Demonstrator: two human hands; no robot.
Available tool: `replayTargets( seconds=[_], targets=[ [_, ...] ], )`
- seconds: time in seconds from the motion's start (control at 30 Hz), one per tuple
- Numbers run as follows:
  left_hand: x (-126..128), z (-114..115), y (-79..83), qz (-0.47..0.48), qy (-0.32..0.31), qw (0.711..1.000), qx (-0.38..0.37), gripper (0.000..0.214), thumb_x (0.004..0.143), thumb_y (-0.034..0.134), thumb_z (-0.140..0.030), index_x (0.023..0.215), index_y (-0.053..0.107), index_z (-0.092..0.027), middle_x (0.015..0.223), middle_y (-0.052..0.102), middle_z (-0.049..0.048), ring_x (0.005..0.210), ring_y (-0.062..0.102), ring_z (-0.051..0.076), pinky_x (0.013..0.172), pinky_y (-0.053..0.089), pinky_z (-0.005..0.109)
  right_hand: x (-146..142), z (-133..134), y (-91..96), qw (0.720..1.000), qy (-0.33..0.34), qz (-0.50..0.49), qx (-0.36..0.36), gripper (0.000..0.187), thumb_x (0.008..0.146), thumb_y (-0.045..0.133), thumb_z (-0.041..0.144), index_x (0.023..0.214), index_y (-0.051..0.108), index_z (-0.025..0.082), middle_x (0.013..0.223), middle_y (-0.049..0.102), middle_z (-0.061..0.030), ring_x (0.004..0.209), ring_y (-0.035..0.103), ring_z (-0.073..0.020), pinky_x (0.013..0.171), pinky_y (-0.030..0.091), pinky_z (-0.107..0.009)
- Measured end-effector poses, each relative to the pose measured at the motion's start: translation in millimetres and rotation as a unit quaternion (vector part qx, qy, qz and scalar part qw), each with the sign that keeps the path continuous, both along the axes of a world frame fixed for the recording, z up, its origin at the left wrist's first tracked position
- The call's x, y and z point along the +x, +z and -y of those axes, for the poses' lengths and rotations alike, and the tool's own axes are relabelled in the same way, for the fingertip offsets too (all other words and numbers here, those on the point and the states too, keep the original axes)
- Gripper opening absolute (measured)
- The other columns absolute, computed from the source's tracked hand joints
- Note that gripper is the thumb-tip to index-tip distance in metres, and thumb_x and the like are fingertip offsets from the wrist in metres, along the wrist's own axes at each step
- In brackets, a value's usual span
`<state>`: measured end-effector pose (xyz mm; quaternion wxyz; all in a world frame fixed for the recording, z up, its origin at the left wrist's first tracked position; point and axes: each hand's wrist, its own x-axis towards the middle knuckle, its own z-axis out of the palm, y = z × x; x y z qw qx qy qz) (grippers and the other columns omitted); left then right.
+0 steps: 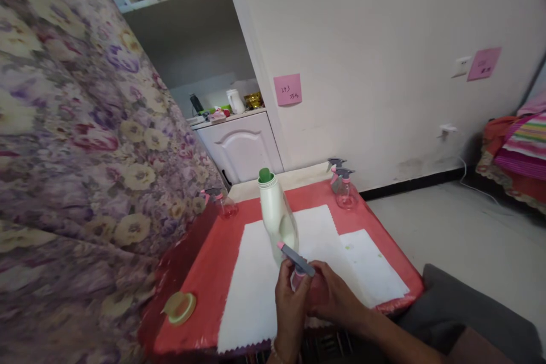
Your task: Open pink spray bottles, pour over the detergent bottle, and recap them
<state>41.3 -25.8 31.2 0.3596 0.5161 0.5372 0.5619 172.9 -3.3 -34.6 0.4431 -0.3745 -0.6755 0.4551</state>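
Near the table's front edge I hold a small clear spray bottle with a grey and pink spray head [298,260]. My left hand [290,304] is closed, its fingers at the pink collar below the head. Around the bottle's clear body, my right hand [335,298] is wrapped; much of that body is hidden by my fingers. Just beyond them a large pale green jug [275,210] stands upright without its cap, a green piece [265,174] showing at its mouth. A pale green cap [180,307] lies at the table's left.
White cloths [251,290] cover part of the red tabletop [205,290]. Other spray bottles stand at the back right [346,199] and back left [227,207]. A floral curtain [106,153] hangs close on the left; a grey cushion [473,318] is at the right.
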Motion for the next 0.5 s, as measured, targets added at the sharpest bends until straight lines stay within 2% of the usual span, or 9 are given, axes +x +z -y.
replayTargets(
  seconds=[0.13, 0.2, 0.4, 0.5],
  targets=[
    [-8.7, 2.8, 4.7, -0.005, -0.076, 0.997, -0.024, 0.04, 0.082, 0.065, -0.041, 0.116, 0.06, -0.019, 0.125, 0.064, 0.0101, 0.12, 0.056, 0.027, 0.106, 0.04, 0.04, 0.5, 0.5, 2.9, 1.0, 0.008, -0.005, -0.004, 0.079, 0.056, 0.079, 0.017, 0.127, 0.046, 0.026, 0.129, 0.057, -0.0079, 0.116, 0.058, -0.0298, 0.098, 0.047, -0.044],
    [-11.3, 3.6, 5.2, -0.005, -0.091, 0.996, -0.021, 0.039, 0.084, 0.063, -0.041, 0.117, 0.06, -0.02, 0.125, 0.064, 0.0101, 0.12, 0.056, 0.027, 0.106, 0.04, 0.04, 0.6, 0.7, 5.0, 1.0, 0.006, -0.001, -0.009, 0.079, 0.056, 0.078, 0.017, 0.127, 0.046, 0.026, 0.129, 0.057, -0.0077, 0.116, 0.057, -0.0297, 0.099, 0.047, -0.045],
    [-3.1, -1.9, -1.7, -0.005, 0.007, 1.0, 0.009, 0.025, 0.078, 0.069, -0.033, 0.097, 0.061, -0.02, 0.096, 0.067, 0.0047, 0.096, 0.062, 0.024, 0.089, 0.047, 0.034, 0.2, 1.1, 9.6, 1.0, 0.006, -0.009, 0.0, 0.077, 0.055, 0.079, 0.016, 0.125, 0.049, 0.027, 0.123, 0.06, -0.0093, 0.112, 0.059, -0.031, 0.097, 0.049, -0.048],
    [-4.9, -1.4, -1.2, -0.012, -0.007, 1.0, 0.005, 0.033, 0.078, 0.07, -0.033, 0.106, 0.062, -0.02, 0.109, 0.068, 0.0067, 0.107, 0.06, 0.026, 0.095, 0.045, 0.035, -0.2, 1.0, 8.0, 1.0, 0.006, -0.008, -0.003, 0.078, 0.055, 0.078, 0.015, 0.126, 0.048, 0.025, 0.123, 0.06, -0.0092, 0.112, 0.059, -0.0307, 0.097, 0.049, -0.047]
  ],
)
